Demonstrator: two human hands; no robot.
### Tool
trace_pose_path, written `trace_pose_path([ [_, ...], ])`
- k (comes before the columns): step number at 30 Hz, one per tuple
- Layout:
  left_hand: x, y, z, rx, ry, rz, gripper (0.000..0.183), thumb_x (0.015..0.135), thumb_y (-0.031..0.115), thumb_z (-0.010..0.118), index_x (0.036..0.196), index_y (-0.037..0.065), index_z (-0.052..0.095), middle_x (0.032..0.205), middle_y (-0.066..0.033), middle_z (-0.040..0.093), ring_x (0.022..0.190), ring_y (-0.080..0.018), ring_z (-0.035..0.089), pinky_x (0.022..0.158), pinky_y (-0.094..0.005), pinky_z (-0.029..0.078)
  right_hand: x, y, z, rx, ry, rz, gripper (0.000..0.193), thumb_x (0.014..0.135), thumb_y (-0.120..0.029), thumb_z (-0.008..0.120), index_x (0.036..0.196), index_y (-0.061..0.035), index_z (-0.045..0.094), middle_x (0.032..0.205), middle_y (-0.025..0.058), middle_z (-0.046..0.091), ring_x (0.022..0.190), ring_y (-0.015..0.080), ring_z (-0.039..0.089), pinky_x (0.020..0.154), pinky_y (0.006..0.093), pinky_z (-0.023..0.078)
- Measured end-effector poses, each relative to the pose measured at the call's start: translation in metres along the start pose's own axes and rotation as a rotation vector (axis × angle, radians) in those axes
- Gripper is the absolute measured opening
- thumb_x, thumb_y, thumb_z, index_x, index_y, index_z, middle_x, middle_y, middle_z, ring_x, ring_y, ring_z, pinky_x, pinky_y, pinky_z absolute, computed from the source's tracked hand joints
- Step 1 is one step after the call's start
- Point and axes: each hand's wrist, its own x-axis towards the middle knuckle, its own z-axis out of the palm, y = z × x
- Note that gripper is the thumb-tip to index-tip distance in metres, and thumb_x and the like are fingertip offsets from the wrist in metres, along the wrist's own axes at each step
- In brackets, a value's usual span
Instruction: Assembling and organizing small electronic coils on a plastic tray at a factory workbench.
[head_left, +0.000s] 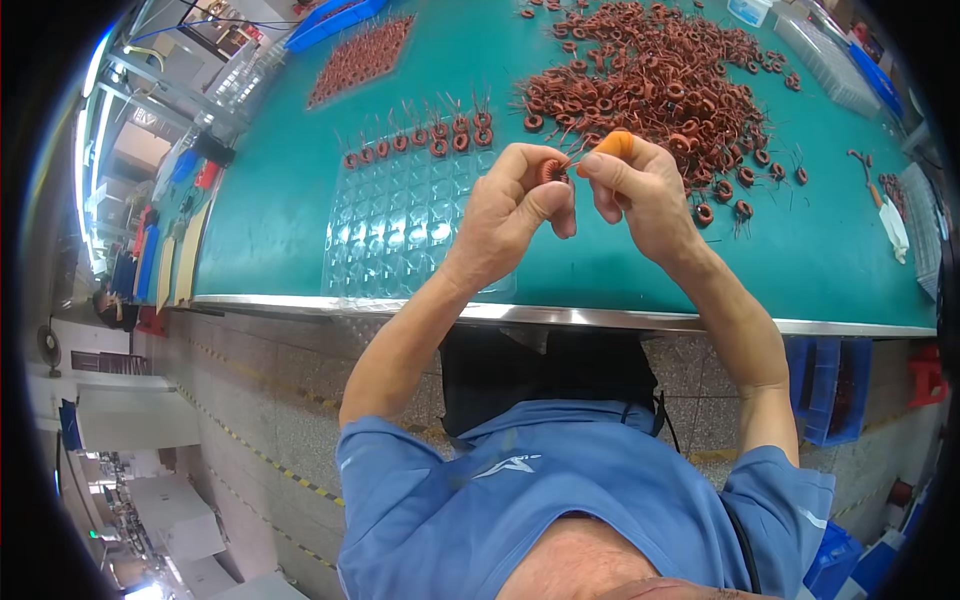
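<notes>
Between the thumb and fingers of my left hand (503, 212) is a reddish-brown toroidal coil (548, 172), held above the green table. My right hand (648, 197) is closed at the coil's right side, with an orange finger cot (617, 146) on a finger. Its fingertips pinch the thin wire leads that stick out of the coil. Below and left of my left hand lies a clear plastic tray (385, 238) with rows of round pockets. Several coils (440, 131) stand in its far rows, leads pointing up. Just beyond my right hand spreads a large heap of loose coils (630, 85).
A second tray full of coils (362, 62) lies at the far left, near a blue bin (333, 22). Clear stacked trays (825, 62) sit at the far right. A tool with a white-wrapped handle (893, 230) lies at the right. The metal table edge (600, 317) runs before me.
</notes>
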Motion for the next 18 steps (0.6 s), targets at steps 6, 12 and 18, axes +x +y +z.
trace_pose_path([
  [6,0.006,0.0,0.004,-0.198,0.034,-0.053,0.029,0.1,0.015,0.046,0.123,-0.003,0.042,0.082,-0.0066,0.057,0.071,-0.0144,0.059,0.067,-0.0273,0.05,0.008,0.004,-0.009,0.025,-0.093,0.026,0.022,0.089,-0.023,0.067,0.084,-0.0017,0.063,0.06,0.0003,0.057,0.05,0.0075,0.051,0.047,0.0208,0.038],
  [12,0.009,0.005,0.004,0.188,0.024,-0.107,0.031,0.098,0.012,0.047,0.125,-0.002,0.045,0.078,-0.0047,0.055,0.067,-0.0125,0.053,0.062,-0.0269,0.046,0.001,0.008,0.004,-0.127,0.002,-0.11,0.025,0.092,-0.026,0.065,0.086,-0.0018,0.063,0.06,0.0003,0.057,0.053,0.0063,0.054,0.047,0.0201,0.04],
  [18,0.005,-0.004,0.007,0.397,0.014,-0.061,0.03,0.098,0.01,0.048,0.125,-0.001,0.047,0.074,-0.0036,0.053,0.065,-0.0115,0.051,0.061,-0.0265,0.044,0.005,0.013,-0.001,-0.218,-0.016,-0.05,0.025,0.092,-0.025,0.065,0.087,-0.0012,0.063,0.061,0.0003,0.057,0.052,0.0061,0.054,0.045,0.02,0.039],
])
